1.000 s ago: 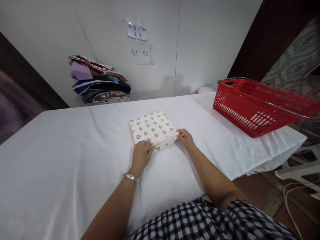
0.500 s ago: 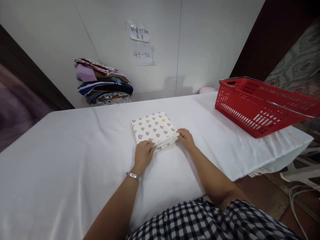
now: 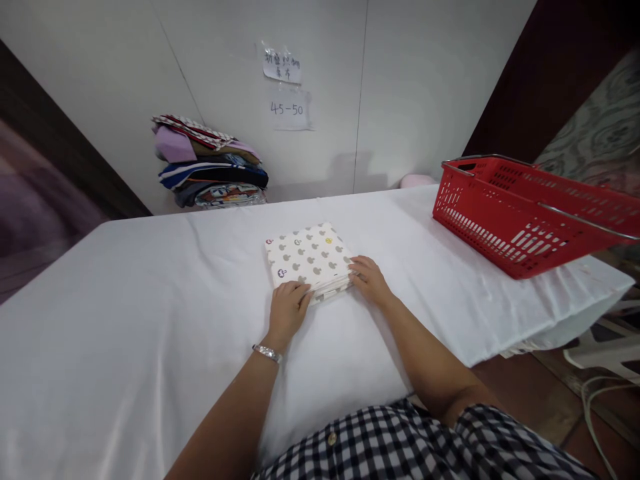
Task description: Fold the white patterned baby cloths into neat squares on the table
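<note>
A folded white cloth with grey and coloured mouse-head prints (image 3: 307,257) lies in the middle of the white-covered table (image 3: 125,313). My left hand (image 3: 287,310), with a silver watch on its wrist, grips the cloth's near left corner with curled fingers. On the near right corner rests my right hand (image 3: 369,280), its fingers pressing the layered edge.
A red plastic basket with metal handles (image 3: 520,213) stands at the table's right end, near the edge. A stack of folded coloured fabrics (image 3: 210,163) sits against the back wall on the left. Two paper notes (image 3: 285,87) hang on the wall. A white stool stands on the floor at the right.
Both hands stay on the cloth's near edge; the right hand has shifted slightly inward along it. The camera has drifted a little.
</note>
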`<state>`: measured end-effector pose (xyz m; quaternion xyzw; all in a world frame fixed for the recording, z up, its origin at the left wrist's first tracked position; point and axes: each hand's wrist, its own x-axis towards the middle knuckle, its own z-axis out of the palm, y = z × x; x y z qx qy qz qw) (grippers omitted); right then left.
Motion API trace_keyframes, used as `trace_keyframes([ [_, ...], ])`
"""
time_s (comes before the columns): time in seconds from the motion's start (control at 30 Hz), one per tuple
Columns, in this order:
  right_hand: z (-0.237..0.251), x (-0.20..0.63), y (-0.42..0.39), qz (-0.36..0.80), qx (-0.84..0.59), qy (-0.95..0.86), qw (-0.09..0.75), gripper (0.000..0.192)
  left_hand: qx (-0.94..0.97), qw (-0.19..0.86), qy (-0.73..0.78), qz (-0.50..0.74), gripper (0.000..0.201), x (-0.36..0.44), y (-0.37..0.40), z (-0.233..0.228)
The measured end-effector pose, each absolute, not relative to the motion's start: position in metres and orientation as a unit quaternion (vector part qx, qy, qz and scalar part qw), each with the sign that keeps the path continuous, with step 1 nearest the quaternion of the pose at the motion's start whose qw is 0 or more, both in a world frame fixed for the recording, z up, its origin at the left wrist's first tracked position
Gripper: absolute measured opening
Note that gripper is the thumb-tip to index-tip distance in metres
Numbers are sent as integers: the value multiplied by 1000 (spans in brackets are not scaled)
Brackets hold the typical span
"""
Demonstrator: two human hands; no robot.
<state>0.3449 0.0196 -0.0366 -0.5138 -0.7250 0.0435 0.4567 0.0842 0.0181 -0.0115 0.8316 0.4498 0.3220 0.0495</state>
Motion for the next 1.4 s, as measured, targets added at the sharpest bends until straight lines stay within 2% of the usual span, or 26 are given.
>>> trace_keyframes([
  [0.33,-37,345,17,57,-522,-750,403,21,829,62,464,306,25,86,19,-9],
  [0.73,-22,334,11,22,-536,-730,423,21,832,44,448,323,25,86,17,-8],
  [1.4,-32,344,15,61,-529,-742,408,18,829,52,455,321,21,87,16,-11],
])
